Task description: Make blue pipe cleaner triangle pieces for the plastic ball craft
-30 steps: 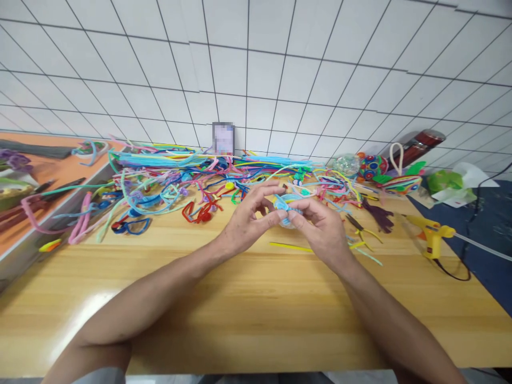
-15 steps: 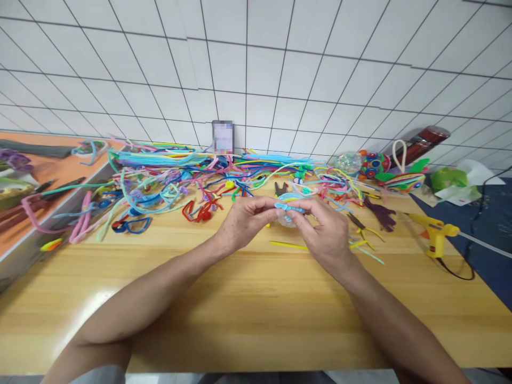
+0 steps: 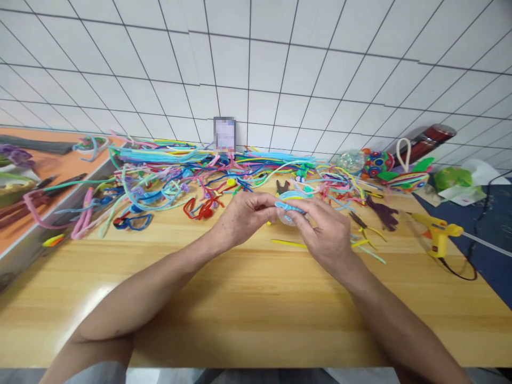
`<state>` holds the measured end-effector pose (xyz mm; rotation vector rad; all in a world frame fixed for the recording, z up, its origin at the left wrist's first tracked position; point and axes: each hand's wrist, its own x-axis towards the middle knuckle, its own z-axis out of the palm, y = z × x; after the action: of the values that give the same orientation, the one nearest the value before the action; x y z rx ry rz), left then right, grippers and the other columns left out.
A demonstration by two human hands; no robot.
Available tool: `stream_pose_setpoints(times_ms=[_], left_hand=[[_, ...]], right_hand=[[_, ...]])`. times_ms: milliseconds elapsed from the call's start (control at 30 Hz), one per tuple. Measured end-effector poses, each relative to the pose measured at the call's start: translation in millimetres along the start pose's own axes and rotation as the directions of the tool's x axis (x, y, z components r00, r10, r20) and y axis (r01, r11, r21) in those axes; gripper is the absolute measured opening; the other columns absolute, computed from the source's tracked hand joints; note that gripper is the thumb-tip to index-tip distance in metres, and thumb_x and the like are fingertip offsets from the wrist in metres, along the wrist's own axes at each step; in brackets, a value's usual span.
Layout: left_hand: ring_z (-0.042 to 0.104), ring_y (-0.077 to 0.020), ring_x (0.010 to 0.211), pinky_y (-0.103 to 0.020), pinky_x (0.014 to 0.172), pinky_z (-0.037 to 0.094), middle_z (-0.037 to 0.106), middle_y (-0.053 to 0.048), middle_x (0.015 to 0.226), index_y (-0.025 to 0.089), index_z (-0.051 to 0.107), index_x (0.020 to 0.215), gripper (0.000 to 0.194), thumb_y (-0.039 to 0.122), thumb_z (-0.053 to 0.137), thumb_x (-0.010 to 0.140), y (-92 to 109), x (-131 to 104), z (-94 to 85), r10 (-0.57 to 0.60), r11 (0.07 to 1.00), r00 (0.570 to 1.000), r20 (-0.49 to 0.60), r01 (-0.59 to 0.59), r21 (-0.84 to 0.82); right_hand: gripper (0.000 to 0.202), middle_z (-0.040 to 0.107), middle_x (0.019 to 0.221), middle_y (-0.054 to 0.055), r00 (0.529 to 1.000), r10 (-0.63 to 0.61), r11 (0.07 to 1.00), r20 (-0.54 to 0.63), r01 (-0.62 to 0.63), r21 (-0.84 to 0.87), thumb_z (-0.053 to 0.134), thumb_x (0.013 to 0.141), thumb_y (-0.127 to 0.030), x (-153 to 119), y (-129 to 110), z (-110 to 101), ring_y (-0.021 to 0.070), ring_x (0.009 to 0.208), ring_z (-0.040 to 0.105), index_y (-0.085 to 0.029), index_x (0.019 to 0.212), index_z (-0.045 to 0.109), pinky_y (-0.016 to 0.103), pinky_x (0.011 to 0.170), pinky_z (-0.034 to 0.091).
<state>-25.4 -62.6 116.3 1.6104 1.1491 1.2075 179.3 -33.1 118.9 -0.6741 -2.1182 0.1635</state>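
Both hands meet over the middle of the table, pinching a small light blue pipe cleaner piece (image 3: 283,206) between them. Thumb and forefinger of my left hand (image 3: 250,216) close on its left end. My right hand (image 3: 324,221) grips the other end the same way, its fingers partly covering the piece. Just behind and below them is a clear round thing with blue and yellow on it (image 3: 295,196), mostly hidden. A yellow pipe cleaner (image 3: 288,243) lies on the table, partly under my right hand.
Colourful pipe cleaners (image 3: 160,186) are heaped along the wall, with a phone-like screen (image 3: 224,134) upright among them. To the right lie yellow-handled pliers (image 3: 365,226), a dark glove (image 3: 382,213) and a yellow glue gun (image 3: 438,232). An orange-bottomed tray (image 3: 98,173) stands at left.
The fingers have shifted slightly on the blue pipe cleaner piece, which looks turned a little. The whole view has moved slightly; both hands keep their pinch.
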Motion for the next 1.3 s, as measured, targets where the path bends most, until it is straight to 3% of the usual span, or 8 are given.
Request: stream_pose_setpoints(times_ms=[200,467,633,800,933,1100,1300], left_hand=[[0.045,-0.0096,0.058,-0.021,0.055,0.034,0.062,0.001,0.063,0.016,0.081,0.083,0.031,0.046,0.074,0.09,3.4,0.4,0.5,-0.01,0.997,1.0,-0.011,0.011,0.081],[0.056,-0.0122,0.067,-0.022,0.065,0.044,0.071,-0.001,0.076,0.016,0.081,0.085,0.028,0.043,0.074,0.087,0.0,3.4,-4.6,-0.056,0.998,0.993,0.106,0.052,0.038],[0.044,-0.0092,0.058,-0.02,0.055,0.034,0.056,0.002,0.062,0.016,0.081,0.083,0.022,0.036,0.073,0.086,-2.2,3.0,-5.9,-0.107,0.991,0.991,0.086,0.099,0.094],[0.04,-0.0089,0.056,-0.02,0.051,0.029,0.052,0.003,0.06,0.016,0.079,0.081,0.021,0.036,0.073,0.085,-0.3,3.2,-4.0,-0.12,0.987,0.986,0.114,0.106,0.119],[0.041,-0.009,0.056,-0.02,0.051,0.03,0.054,0.003,0.061,0.017,0.078,0.079,0.027,0.042,0.075,0.083,1.0,5.1,-5.9,-0.152,0.986,0.978,0.145,0.141,0.088],[0.057,-0.0118,0.065,-0.021,0.058,0.041,0.071,-0.001,0.075,0.018,0.08,0.085,0.021,0.037,0.071,0.085,2.5,8.0,-12.3,-0.204,0.979,0.952,0.228,0.195,0.06],[0.065,-0.013,0.07,-0.022,0.064,0.046,0.077,-0.002,0.079,0.017,0.078,0.084,0.018,0.033,0.07,0.084,0.3,8.8,-12.9,-0.204,0.979,0.951,0.234,0.204,0.026]], right_hand=[[0.018,0.084,0.098,0.004,0.997,0.061,0.997,0.041,-0.063,0.037,0.067,0.099,-0.023,1.0,1.4,-0.1,0.0218,0.091,0.079,-0.027,0.111,0.08,0.036,0.085,0.061],[0.019,0.084,0.095,0.004,0.998,0.056,0.998,0.023,-0.056,0.022,0.066,0.1,-0.02,0.8,3.1,1.9,0.0201,0.087,0.079,-0.026,0.108,0.082,0.033,0.081,0.06],[0.019,0.084,0.097,0.004,0.997,0.048,0.999,0.057,-0.049,0.016,0.065,0.101,-0.022,-0.6,5.5,4.6,0.0205,0.088,0.078,-0.027,0.109,0.082,0.034,0.083,0.061],[0.015,0.083,0.094,0.004,0.993,0.071,0.997,0.093,-0.074,0.025,0.066,0.101,-0.026,-2.6,6.9,7.2,0.021,0.085,0.077,-0.027,0.102,0.08,0.035,0.081,0.059],[0.01,0.081,0.089,0.003,0.975,0.192,0.979,0.113,-0.197,0.042,0.068,0.098,-0.028,-1.5,8.2,5.8,0.0207,0.082,0.074,-0.025,0.093,0.076,0.034,0.077,0.055],[0.014,0.074,0.075,0.0,0.895,0.395,0.879,0.208,-0.434,0.198,0.063,0.096,-0.031,2.9,13.3,4.6,0.0159,0.067,0.065,-0.022,0.09,0.071,0.029,0.064,0.05],[0.015,0.07,0.072,-0.001,0.863,0.43,0.83,0.266,-0.494,0.258,0.062,0.095,-0.033,4.4,16.2,5.0,0.0144,0.064,0.061,-0.021,0.088,0.069,0.027,0.062,0.047]])
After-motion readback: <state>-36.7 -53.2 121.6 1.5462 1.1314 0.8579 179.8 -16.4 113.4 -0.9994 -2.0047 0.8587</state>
